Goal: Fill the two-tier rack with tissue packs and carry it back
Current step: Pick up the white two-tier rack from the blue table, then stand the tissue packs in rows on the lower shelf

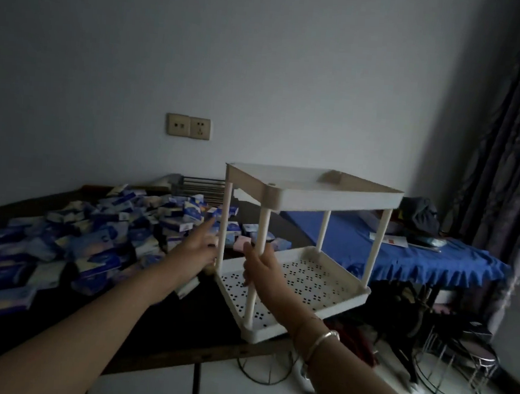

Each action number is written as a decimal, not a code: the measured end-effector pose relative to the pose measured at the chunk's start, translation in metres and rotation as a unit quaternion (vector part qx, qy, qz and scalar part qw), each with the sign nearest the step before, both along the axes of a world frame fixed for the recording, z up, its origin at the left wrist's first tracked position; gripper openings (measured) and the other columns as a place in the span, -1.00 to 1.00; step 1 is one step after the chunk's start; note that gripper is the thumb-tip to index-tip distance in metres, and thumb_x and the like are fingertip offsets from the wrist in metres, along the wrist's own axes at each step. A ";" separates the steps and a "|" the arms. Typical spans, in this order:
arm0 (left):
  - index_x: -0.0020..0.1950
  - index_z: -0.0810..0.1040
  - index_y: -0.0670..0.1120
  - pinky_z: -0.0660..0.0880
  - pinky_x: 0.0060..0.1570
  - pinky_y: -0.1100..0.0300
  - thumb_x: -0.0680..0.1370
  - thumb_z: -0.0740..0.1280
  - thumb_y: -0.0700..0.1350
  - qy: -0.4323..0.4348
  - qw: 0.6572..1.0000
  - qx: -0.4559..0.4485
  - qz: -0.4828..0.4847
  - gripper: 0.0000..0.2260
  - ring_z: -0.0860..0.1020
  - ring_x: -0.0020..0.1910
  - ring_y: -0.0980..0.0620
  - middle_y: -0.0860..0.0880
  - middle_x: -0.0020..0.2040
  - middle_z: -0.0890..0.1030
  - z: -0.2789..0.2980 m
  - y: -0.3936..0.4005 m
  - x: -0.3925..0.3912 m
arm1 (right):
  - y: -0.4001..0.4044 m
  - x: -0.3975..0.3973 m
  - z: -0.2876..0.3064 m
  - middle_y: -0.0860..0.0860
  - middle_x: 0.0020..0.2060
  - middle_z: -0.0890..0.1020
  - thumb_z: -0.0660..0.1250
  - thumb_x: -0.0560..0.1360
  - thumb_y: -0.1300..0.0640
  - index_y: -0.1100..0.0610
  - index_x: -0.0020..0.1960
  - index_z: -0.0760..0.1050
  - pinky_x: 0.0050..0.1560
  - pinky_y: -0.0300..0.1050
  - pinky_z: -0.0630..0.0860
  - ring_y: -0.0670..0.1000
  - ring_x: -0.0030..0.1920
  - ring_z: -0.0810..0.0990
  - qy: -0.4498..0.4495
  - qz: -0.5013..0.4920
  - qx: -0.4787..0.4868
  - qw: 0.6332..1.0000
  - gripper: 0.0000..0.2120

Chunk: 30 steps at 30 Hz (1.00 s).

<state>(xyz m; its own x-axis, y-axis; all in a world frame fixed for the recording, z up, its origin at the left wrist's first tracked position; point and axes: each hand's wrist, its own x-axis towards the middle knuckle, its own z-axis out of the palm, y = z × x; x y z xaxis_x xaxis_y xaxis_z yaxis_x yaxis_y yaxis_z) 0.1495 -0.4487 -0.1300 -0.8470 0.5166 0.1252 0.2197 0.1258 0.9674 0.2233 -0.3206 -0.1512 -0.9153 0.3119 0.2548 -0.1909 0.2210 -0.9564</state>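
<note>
A white two-tier plastic rack [339, 195] sits tilted at the right end of a dark table [185, 334], part of its perforated lower tray past the table's edge. Both tiers hold nothing. My right hand [261, 267] grips the rack's front post. My left hand [195, 247] reaches beside the left post with the index finger stretched toward the pile; whether it touches the post I cannot tell. Several blue and white tissue packs [93, 239] lie heaped across the table to the left.
A lower table with a blue frilled cloth [419, 256] stands behind the rack and carries papers and a dark bag. Round wire-frame stools [453, 373] stand on the floor at the right. A dark curtain [511, 154] hangs at the right wall.
</note>
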 end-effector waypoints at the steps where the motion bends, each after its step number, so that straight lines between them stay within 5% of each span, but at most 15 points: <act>1: 0.54 0.13 0.10 0.35 0.08 0.26 0.63 0.19 -0.26 -0.005 1.000 -0.019 -0.004 -0.46 0.32 0.40 0.00 0.04 0.47 0.25 -0.011 -0.006 -0.005 | -0.005 -0.007 0.000 0.03 -0.30 0.39 0.12 0.62 0.00 0.17 0.13 0.26 -0.30 -0.24 0.43 -0.07 -0.34 0.40 -0.010 0.018 0.017 1.000 -0.76; 5: 0.49 0.19 0.09 0.29 0.29 0.18 0.57 0.24 -0.36 -0.025 0.997 -0.058 -0.047 -0.41 0.16 0.51 0.03 0.01 0.53 0.19 -0.044 -0.031 -0.020 | 0.004 -0.009 -0.003 -0.12 -0.12 0.51 0.06 0.61 -0.13 0.10 0.17 0.30 -0.11 -0.40 0.45 -0.22 -0.12 0.53 0.005 0.056 0.152 0.987 -0.68; 8: 0.43 0.23 0.22 0.19 0.39 0.19 0.54 0.34 -0.23 0.009 0.993 -0.093 -0.077 -0.42 0.14 0.50 0.09 0.13 0.49 0.21 -0.060 -0.041 -0.021 | 0.044 0.002 -0.029 -0.12 0.03 0.55 -0.03 0.59 -0.20 -0.01 0.17 0.39 0.09 -0.21 0.47 -0.20 0.05 0.51 -0.010 -0.017 0.306 0.952 -0.63; 10: 0.42 0.27 0.26 0.16 0.34 0.26 0.52 0.40 -0.11 0.043 0.988 -0.110 -0.095 -0.44 0.11 0.48 0.14 0.18 0.48 0.17 -0.067 -0.037 -0.018 | 0.075 0.001 -0.054 0.00 0.24 0.51 -0.03 0.62 -0.14 0.03 0.33 0.35 0.26 -0.02 0.41 -0.06 0.23 0.46 -0.108 -0.058 0.457 0.881 -0.59; 13: 0.41 0.32 0.25 0.09 0.33 0.30 0.45 0.45 0.07 0.070 0.980 -0.140 -0.119 -0.43 0.07 0.42 0.25 0.22 0.45 0.15 -0.078 -0.025 -0.011 | 0.091 -0.006 -0.079 0.14 0.41 0.29 0.06 0.63 0.01 0.14 0.49 0.06 0.31 0.17 0.37 0.15 0.36 0.33 -0.249 0.013 0.670 0.699 -0.51; 14: 0.41 0.34 0.22 0.05 0.35 0.28 0.41 0.45 0.17 0.084 0.975 -0.169 -0.119 -0.40 0.04 0.40 0.28 0.23 0.43 0.15 -0.083 -0.022 -0.010 | 0.087 -0.010 -0.081 0.16 0.42 0.28 0.06 0.63 0.05 0.16 0.49 0.04 0.31 0.19 0.36 0.19 0.37 0.31 -0.250 0.030 0.686 0.682 -0.51; 16: 0.38 0.39 0.22 -0.02 0.48 0.10 0.26 0.33 0.46 0.140 0.952 -0.251 -0.101 -0.27 -0.04 0.48 0.21 0.25 0.50 0.08 -0.097 -0.018 -0.012 | 0.077 -0.020 -0.083 0.19 0.40 0.30 0.04 0.63 0.11 0.20 0.49 0.06 0.32 0.20 0.34 0.25 0.36 0.31 -0.217 0.032 0.706 0.674 -0.54; 18: 0.33 0.44 0.21 -0.10 0.49 -0.11 0.28 0.17 0.55 0.193 0.927 -0.316 -0.067 -0.27 -0.10 0.52 0.15 0.27 0.53 0.00 -0.113 -0.019 -0.018 | 0.066 -0.033 -0.084 0.19 0.35 0.35 0.05 0.63 0.12 0.20 0.46 0.10 0.26 0.20 0.38 0.26 0.30 0.35 -0.196 0.024 0.724 0.661 -0.57; 20: 0.28 0.49 0.18 -0.10 0.49 -0.15 0.43 0.13 0.43 0.219 0.922 -0.320 -0.019 -0.46 -0.04 0.52 0.16 0.30 0.52 0.02 -0.127 -0.022 -0.026 | 0.055 -0.042 -0.084 0.20 0.27 0.42 0.06 0.62 0.13 0.19 0.39 0.16 0.18 0.19 0.42 0.26 0.24 0.40 -0.185 0.014 0.732 0.655 -0.63; 24: 0.13 0.59 0.06 0.36 0.31 0.13 0.56 0.22 0.18 0.248 0.942 -0.220 0.045 -0.71 0.36 0.30 0.25 0.28 0.40 0.31 -0.135 -0.029 -0.039 | 0.038 -0.059 -0.088 0.26 0.16 0.48 0.03 0.62 0.18 0.20 0.32 0.23 0.12 0.21 0.41 0.30 0.17 0.43 -0.164 -0.002 0.745 0.647 -0.71; 26: 0.14 0.59 0.02 0.42 0.21 0.23 0.57 0.25 0.11 0.259 0.939 -0.217 0.061 -0.73 0.41 0.21 0.29 0.28 0.34 0.37 -0.134 -0.030 -0.050 | 0.035 -0.069 -0.088 0.30 0.17 0.46 0.02 0.62 0.19 0.21 0.31 0.23 0.16 0.25 0.36 0.32 0.17 0.42 -0.168 0.005 0.746 0.645 -0.72; 30: 0.10 0.58 0.05 0.43 0.21 0.09 0.56 0.25 0.12 0.258 0.940 -0.211 0.079 -0.77 0.41 0.21 0.22 0.29 0.24 0.41 -0.140 -0.032 -0.067 | 0.035 -0.084 -0.082 0.32 0.26 0.38 -0.01 0.63 0.16 0.21 0.34 0.21 0.26 0.36 0.26 0.37 0.27 0.32 -0.218 0.033 0.698 0.682 -0.69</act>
<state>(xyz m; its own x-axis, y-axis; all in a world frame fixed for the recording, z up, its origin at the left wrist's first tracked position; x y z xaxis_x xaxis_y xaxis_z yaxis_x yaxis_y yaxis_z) 0.0826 -0.4811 -0.2698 -0.7999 0.4854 0.3530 0.5923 0.5440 0.5943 0.1390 -0.2860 -0.2331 -0.9992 -0.0021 -0.0393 -0.0102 0.9784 0.2066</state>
